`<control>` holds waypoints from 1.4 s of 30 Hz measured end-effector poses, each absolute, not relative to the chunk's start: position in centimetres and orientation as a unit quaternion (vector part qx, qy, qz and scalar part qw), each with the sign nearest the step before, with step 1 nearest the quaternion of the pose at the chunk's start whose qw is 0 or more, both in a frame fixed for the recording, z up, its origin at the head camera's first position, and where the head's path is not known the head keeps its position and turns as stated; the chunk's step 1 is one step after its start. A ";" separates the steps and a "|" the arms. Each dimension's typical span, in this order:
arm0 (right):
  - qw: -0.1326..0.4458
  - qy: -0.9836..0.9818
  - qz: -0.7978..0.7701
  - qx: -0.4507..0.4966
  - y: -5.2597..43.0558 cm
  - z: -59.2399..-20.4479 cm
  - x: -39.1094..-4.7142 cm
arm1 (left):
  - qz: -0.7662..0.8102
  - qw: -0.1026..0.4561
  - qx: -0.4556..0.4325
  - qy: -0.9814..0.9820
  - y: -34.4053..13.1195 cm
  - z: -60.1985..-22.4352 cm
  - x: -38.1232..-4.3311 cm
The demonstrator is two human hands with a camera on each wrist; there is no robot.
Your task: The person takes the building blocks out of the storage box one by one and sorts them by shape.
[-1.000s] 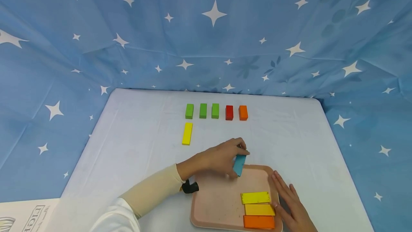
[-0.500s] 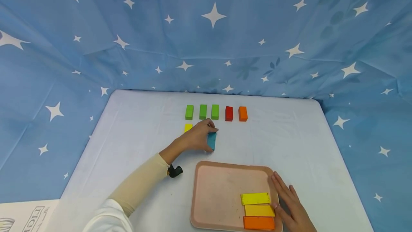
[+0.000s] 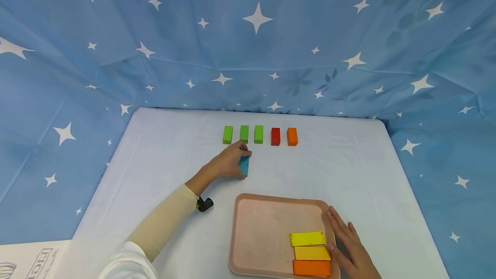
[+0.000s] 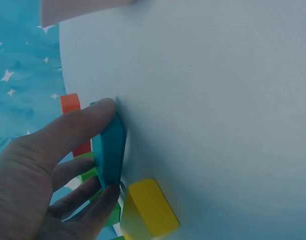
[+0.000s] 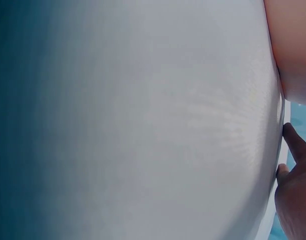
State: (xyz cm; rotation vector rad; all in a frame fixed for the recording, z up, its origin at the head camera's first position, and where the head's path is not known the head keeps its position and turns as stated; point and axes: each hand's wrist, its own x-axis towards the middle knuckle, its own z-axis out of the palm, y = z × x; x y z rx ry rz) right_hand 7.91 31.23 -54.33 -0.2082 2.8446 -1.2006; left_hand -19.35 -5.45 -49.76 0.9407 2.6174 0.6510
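Observation:
My left hand (image 3: 229,162) pinches a blue block (image 3: 244,165) lengthwise between thumb and fingertips, close over the white table. In the left wrist view the blue block (image 4: 112,152) is held right beside a yellow block (image 4: 155,207), which the hand mostly hides in the head view. Straight fingers of my right hand (image 3: 351,244) rest on the right rim of a pink tray (image 3: 267,198). Along that side of the tray lie a bright yellow block (image 3: 307,239), a deeper yellow block (image 3: 312,253) and an orange block (image 3: 311,268).
Beyond the left hand stands a spaced row: three green blocks (image 3: 244,134), a red block (image 3: 275,137) and an orange block (image 3: 292,137). A blue star-patterned cloth (image 3: 217,46) hangs behind the table (image 3: 348,162). A printed sheet (image 3: 31,261) shows at lower left.
My left hand has carried the blue block from the tray's far rim away and leftward to beside the yellow block, shifting slightly left lately. The right hand stays on the tray.

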 end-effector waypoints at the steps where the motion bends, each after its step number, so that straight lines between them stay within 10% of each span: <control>1: 0.022 0.919 -0.388 -0.069 31.2 -54.4 7.9 | 0.222 0.142 0.325 0.908 -5.5 -49.8 -19.4; 27: 0.024 0.922 -0.381 -0.066 31.2 -54.3 7.9 | 0.180 0.126 0.336 0.916 -5.9 -48.7 -18.4; 42: 0.041 0.922 -0.380 -0.057 31.4 -54.4 7.8 | 0.148 0.130 0.516 0.834 1.2 -44.4 -11.4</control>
